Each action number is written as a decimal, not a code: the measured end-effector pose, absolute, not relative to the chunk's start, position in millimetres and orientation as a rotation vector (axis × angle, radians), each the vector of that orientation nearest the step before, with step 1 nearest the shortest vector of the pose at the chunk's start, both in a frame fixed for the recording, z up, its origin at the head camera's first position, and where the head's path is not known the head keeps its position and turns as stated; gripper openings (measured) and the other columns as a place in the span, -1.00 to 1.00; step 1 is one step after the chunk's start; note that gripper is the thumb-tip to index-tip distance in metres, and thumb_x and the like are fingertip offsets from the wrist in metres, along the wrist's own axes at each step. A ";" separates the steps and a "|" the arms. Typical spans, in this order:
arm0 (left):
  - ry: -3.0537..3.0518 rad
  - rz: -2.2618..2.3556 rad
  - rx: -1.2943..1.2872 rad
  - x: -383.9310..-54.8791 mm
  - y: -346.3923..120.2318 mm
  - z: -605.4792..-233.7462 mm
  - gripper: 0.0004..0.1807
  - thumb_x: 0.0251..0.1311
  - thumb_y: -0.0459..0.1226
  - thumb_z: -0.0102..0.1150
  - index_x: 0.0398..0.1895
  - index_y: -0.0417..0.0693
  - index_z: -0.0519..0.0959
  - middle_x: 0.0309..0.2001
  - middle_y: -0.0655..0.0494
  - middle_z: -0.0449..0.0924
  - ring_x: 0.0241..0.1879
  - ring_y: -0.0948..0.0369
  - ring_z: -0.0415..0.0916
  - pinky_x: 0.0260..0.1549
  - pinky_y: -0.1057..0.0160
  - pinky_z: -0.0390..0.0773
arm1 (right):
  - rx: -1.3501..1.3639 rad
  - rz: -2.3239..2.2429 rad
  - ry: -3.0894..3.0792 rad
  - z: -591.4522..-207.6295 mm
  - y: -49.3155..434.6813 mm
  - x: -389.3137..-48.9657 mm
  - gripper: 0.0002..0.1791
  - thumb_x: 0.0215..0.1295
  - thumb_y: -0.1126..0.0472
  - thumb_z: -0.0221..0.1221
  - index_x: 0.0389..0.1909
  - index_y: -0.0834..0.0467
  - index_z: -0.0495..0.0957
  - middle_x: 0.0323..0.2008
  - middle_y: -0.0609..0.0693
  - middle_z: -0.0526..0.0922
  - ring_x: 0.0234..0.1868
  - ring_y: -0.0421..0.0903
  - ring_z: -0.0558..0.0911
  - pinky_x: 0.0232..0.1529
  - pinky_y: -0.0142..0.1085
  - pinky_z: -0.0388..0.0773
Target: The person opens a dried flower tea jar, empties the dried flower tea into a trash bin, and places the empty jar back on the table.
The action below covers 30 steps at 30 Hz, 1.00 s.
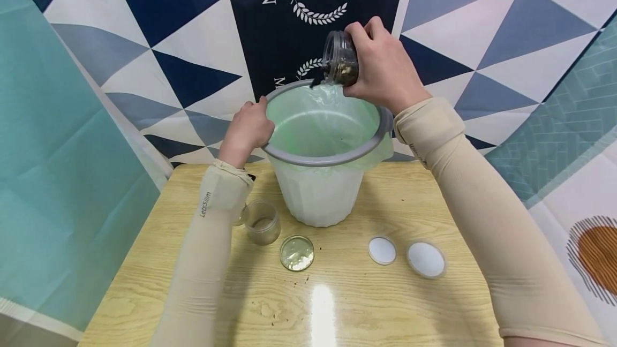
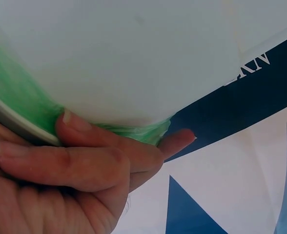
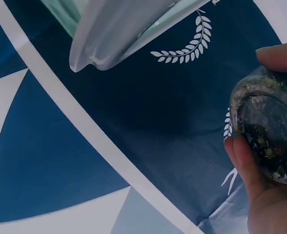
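Observation:
My right hand (image 1: 385, 68) grips a clear plastic jar (image 1: 343, 60), tipped on its side over the back of a white trash bin (image 1: 320, 197). Dark bits are at the jar's mouth, above the bin's opening. Through the jar's base (image 3: 270, 126) in the right wrist view, dark and yellowish loose contents show. My left hand (image 1: 248, 125) holds the left side of the bin's grey rim (image 1: 320, 160). From below, the left wrist view shows the fingers (image 2: 80, 165) curled under the rim, against the green liner bag (image 2: 26, 92). That liner covers the bin's inside.
Left of the bin stands an uncovered clear jar (image 1: 262, 224), with another partly hidden behind my sleeve. A gold-toned lid (image 1: 296, 253) and two white discs (image 1: 382, 250) lie on the wooden table (image 1: 356, 304), among scattered dark crumbs. A patterned cloth (image 1: 193, 31) hangs behind.

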<state>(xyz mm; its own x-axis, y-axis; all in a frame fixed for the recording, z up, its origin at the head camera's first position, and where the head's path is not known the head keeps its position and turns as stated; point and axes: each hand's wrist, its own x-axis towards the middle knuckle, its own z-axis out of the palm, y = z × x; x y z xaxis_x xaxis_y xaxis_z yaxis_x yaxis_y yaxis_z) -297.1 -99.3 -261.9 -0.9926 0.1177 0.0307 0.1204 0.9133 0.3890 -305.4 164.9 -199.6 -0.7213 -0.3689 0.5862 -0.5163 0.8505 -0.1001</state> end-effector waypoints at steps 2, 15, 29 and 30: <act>-3.067 -0.611 -0.188 -296.9 -98.5 -261.4 -0.24 0.36 -0.33 -0.19 0.65 -0.24 0.01 0.45 -0.35 0.28 0.28 -0.16 0.37 0.35 -0.08 0.41 | 0.650 0.315 -2.450 -199.5 164.8 -305.3 -0.04 -0.10 0.23 0.53 0.39 0.21 0.32 0.12 0.33 0.42 0.04 0.25 0.54 0.24 0.11 0.58; -3.066 -0.596 -0.167 -295.6 -96.9 -260.9 -0.25 0.37 -0.33 -0.18 0.64 -0.25 0.03 0.43 -0.36 0.30 0.26 -0.17 0.40 0.31 -0.09 0.44 | 0.697 0.088 -2.304 -204.5 165.3 -304.9 -0.18 -0.08 0.35 0.47 0.29 0.27 0.37 0.03 0.37 0.46 -0.02 0.26 0.53 0.06 0.15 0.68; -3.036 -0.608 -0.158 -297.1 -95.4 -264.2 -0.26 0.38 -0.34 -0.17 0.64 -0.24 0.05 0.41 -0.37 0.33 0.18 -0.17 0.45 0.27 -0.10 0.49 | 0.716 0.035 -2.245 -202.7 167.5 -305.5 -0.19 -0.03 0.29 0.47 0.29 0.27 0.37 0.03 0.39 0.45 0.00 0.28 0.55 0.04 0.16 0.69; -3.037 -0.608 -0.157 -297.2 -95.3 -264.2 -0.26 0.38 -0.35 -0.17 0.64 -0.24 0.05 0.41 -0.37 0.33 0.18 -0.17 0.45 0.27 -0.10 0.49 | 0.717 0.031 -2.242 -202.5 167.8 -305.3 -0.20 -0.02 0.29 0.46 0.30 0.27 0.37 0.03 0.39 0.45 0.01 0.28 0.56 0.04 0.16 0.70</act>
<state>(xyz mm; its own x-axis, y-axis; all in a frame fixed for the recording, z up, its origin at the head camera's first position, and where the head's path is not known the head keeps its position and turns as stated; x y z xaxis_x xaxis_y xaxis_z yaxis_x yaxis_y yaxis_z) -297.2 -95.3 -264.2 -0.9940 0.0914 0.0597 0.1073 0.9179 0.3820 -305.3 167.8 -202.5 -0.5471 -0.4854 0.6820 -0.5041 0.8415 0.1945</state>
